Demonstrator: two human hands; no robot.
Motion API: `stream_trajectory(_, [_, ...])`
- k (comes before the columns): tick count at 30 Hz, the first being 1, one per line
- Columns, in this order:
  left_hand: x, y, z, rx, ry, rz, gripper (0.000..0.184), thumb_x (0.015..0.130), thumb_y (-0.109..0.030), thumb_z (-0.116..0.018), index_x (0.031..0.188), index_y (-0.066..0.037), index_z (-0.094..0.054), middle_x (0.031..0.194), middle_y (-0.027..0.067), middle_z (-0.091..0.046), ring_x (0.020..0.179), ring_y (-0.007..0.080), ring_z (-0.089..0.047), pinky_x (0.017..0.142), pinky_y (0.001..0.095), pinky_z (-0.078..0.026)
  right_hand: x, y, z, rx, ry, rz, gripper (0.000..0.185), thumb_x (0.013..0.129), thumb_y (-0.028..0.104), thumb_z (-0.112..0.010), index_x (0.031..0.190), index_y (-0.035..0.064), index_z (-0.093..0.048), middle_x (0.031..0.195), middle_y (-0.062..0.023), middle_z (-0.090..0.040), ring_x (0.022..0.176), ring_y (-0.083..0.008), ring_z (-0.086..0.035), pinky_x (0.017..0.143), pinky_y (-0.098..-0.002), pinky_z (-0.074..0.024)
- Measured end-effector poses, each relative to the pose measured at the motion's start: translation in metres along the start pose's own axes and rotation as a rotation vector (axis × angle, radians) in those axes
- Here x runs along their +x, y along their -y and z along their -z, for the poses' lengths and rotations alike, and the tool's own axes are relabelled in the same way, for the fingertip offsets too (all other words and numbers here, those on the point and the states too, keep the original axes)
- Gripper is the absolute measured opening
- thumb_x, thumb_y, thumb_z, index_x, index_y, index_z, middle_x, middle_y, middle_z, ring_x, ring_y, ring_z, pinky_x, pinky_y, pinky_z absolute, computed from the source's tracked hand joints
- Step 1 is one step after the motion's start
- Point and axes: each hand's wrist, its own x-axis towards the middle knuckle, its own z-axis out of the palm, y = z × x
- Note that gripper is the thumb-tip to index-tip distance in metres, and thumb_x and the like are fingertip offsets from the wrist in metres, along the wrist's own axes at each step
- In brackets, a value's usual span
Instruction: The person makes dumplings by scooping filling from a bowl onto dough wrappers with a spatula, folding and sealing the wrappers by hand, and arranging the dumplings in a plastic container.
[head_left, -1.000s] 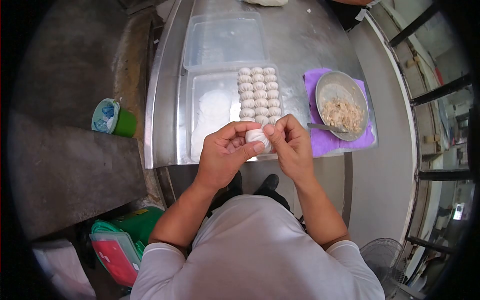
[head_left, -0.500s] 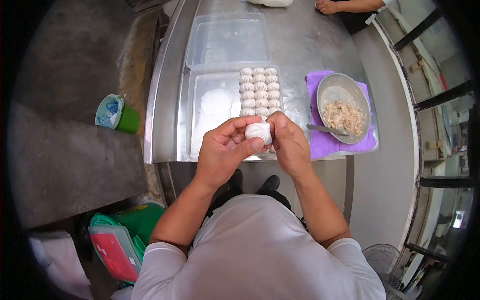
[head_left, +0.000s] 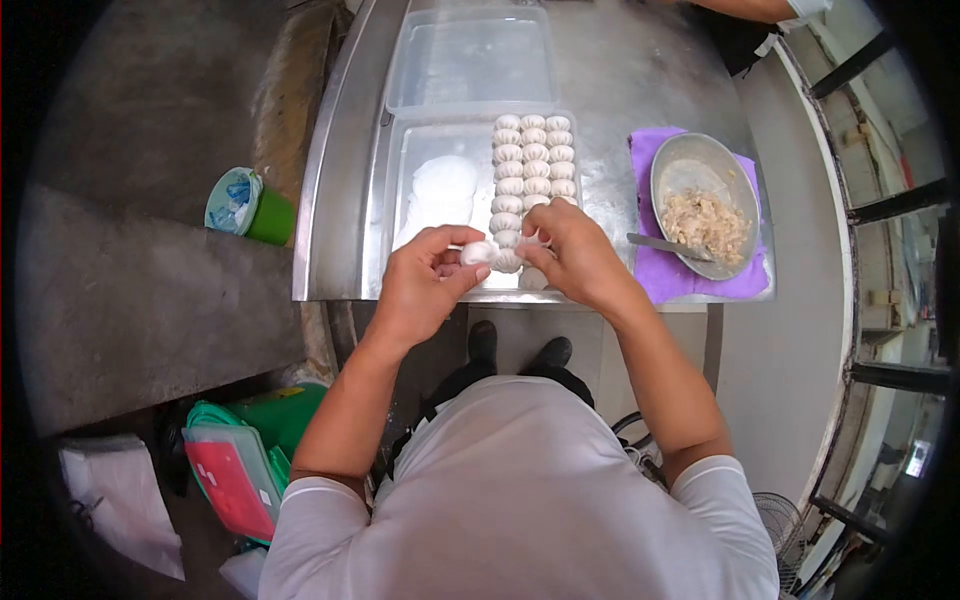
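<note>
A white pleated dumpling [head_left: 477,253] is held between the thumb and fingers of my left hand [head_left: 425,272], over the near part of the plastic tray [head_left: 398,180]. My right hand [head_left: 572,255] is pinched beside the tray's rows of pleated dumplings [head_left: 535,157]; its fingertips are close to something pale that I cannot make out. Its fingers partly cover the nearest dumplings. White round wrappers [head_left: 443,188] lie in the left part of the tray.
Right of the tray, a metal bowl [head_left: 690,150] of filling with a flat tool [head_left: 655,242] rests on a purple cloth [head_left: 650,275]. A clear lid [head_left: 470,60] lies behind the tray. Another person's arm [head_left: 750,8] shows at the top right.
Both hands have moved apart. The dumpling has gone left with my left hand, while my right hand has let go of it. The other person's hand has mostly left the view since half a second ago.
</note>
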Motion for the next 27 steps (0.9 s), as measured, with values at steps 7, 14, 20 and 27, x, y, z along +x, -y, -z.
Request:
stream_trajectory(7, [-0.001,0.019,-0.015,0.583,0.058,-0.070,0.025,0.083,-0.002,-0.077,0.104,-0.003,-0.065,0.099,0.0167,-0.068,0.083,0.0288,-0.067,0.076,0.0377,-0.053,0.018,-0.025,-0.034,-0.302,0.161,0.119,0.029,0.074,0.012,-0.080,0.100,0.0033,-0.068,0.097,-0.0172,-0.063,0.096,-0.0381,-0.060,0.086,-0.0460,-0.0493])
stream_trajectory(14, [0.005,0.041,-0.026,0.638,0.125,-0.224,0.033,0.081,-0.002,-0.075,0.113,-0.006,-0.068,0.098,0.0156,-0.064,0.089,0.0349,-0.064,0.082,0.0425,-0.051,0.030,-0.034,-0.037,-0.320,0.146,0.133,0.031,0.072,0.014,-0.080,0.100,0.0022,-0.070,0.099,-0.0187,-0.065,0.097,-0.0376,-0.061,0.086,-0.0452,-0.0509])
stream_trajectory(20, [0.006,0.041,-0.026,0.748,0.284,-0.176,0.047,0.082,-0.005,-0.077,0.128,-0.006,-0.066,0.104,0.0179,-0.063,0.093,0.0352,-0.064,0.084,0.0424,-0.051,0.032,-0.033,-0.029,-0.278,0.164,0.069,0.027,0.076,0.015,-0.078,0.098,0.0019,-0.069,0.097,-0.0181,-0.065,0.097,-0.0386,-0.062,0.085,-0.0459,-0.0512])
stream_trajectory(27, [0.005,0.018,-0.006,0.573,0.272,0.005,0.063,0.087,-0.009,-0.073,0.144,0.000,-0.048,0.120,0.0227,-0.065,0.106,0.0362,-0.066,0.098,0.0398,-0.052,-0.005,-0.026,-0.006,-0.117,0.158,-0.029,0.016,0.082,0.012,-0.075,0.092,0.0031,-0.066,0.089,-0.0170,-0.062,0.090,-0.0373,-0.061,0.078,-0.0460,-0.0486])
